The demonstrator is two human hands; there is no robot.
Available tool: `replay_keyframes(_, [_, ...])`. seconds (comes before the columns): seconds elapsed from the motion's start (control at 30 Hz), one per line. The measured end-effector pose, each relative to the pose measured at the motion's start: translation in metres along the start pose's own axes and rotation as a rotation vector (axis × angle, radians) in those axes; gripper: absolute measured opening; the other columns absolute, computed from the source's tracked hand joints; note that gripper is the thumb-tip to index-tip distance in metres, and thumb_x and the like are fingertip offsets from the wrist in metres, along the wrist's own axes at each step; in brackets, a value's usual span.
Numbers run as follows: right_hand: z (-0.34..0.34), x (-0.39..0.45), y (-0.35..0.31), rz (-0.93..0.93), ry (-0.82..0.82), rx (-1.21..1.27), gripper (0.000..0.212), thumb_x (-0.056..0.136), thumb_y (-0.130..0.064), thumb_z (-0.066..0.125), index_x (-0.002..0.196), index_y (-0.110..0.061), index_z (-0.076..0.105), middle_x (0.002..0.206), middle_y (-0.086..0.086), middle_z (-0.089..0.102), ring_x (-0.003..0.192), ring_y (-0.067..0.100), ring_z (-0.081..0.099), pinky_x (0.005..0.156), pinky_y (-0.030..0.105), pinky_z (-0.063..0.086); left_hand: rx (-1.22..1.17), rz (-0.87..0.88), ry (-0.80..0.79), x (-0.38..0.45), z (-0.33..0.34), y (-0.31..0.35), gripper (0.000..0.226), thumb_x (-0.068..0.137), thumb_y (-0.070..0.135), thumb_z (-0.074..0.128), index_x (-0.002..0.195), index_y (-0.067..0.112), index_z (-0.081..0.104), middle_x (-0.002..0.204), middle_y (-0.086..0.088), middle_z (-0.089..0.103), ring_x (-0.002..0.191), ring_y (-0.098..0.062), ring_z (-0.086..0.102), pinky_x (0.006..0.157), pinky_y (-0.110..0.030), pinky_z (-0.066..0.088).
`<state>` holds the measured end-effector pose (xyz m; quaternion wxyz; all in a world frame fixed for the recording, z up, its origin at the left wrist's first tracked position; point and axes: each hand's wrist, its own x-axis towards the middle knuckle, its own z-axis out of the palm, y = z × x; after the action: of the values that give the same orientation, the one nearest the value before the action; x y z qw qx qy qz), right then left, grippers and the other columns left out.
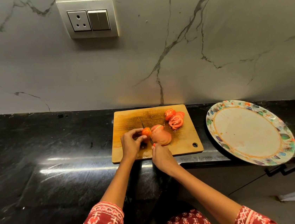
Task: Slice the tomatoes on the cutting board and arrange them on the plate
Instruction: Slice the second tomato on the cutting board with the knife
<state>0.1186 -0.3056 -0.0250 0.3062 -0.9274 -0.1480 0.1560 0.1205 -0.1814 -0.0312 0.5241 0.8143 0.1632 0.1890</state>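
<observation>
The slicing is under way, with the arranging not yet begun. On the wooden cutting board (155,133) the left hand (130,141) pinches what is left of a tomato (146,132) between curled fingers and thumb, holding it steady near the board's middle. The right hand (162,157) is wrapped round the handle of a knife (146,128), whose blade runs away from the person and sits against the tomato's right side. Just right of the blade lie the slices already cut from this tomato (161,135), leaning together in a fan. A second pile of slices (174,119) rests toward the board's far right corner, seeds up.

The plate (250,132) stands well apart on the dark counter (55,150) to the right, its rim hanging a little past the counter edge, and it carries no tomato — only faint orange smears.

Whether the blade has bitten into the fruit or only touches it is hard to tell from this angle.

By my judgement the next move calls for a straight downward cut with the left fingertips tucked back — the remaining piece is small, so the blade works close to them.
</observation>
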Motion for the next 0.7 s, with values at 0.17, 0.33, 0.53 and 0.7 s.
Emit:
replay_keyframes(0.17, [-0.002,0.006,-0.007,0.027,-0.026,0.002,0.034,0.102,-0.02,0.029,0.111,0.003,0.052,0.112,0.023,0.06,0.103,0.038,0.056,0.07,0.029,0.033,0.023,0.012,0.006,-0.002,0.002,0.0,0.027,0.071,0.002,0.074,0.098,0.005,0.07,0.092,0.001,0.066,0.087,-0.008,0.06,0.07,0.001,0.042])
replay_keyframes(0.33, [-0.001,0.013,-0.009,0.015,-0.031,0.0,0.034,0.101,-0.019,0.029,0.11,0.004,0.053,0.11,0.024,0.061,0.1,0.037,0.057,0.069,0.031,0.034,0.029,0.01,0.015,-0.003,0.001,0.0,0.027,0.071,-0.001,0.073,0.098,0.004,0.07,0.092,0.002,0.065,0.087,-0.008,0.059,0.071,0.002,0.041])
replay_keyframes(0.53, [0.004,0.005,-0.007,0.032,-0.02,-0.059,0.034,0.102,-0.021,0.028,0.116,0.002,0.049,0.114,0.023,0.059,0.106,0.038,0.056,0.074,0.036,0.04,0.018,0.017,0.061,-0.006,0.002,-0.006,0.028,0.071,-0.001,0.074,0.098,0.004,0.07,0.095,-0.003,0.069,0.089,-0.012,0.061,0.077,-0.007,0.045])
replay_keyframes(0.7, [0.0,0.008,-0.015,0.027,-0.025,-0.115,0.034,0.103,-0.02,0.027,0.126,0.0,0.042,0.119,0.024,0.056,0.111,0.039,0.054,0.083,0.041,0.043,0.016,0.016,0.055,-0.006,0.001,-0.004,0.027,0.072,0.0,0.073,0.099,0.004,0.069,0.093,0.0,0.066,0.088,-0.01,0.06,0.072,0.0,0.042])
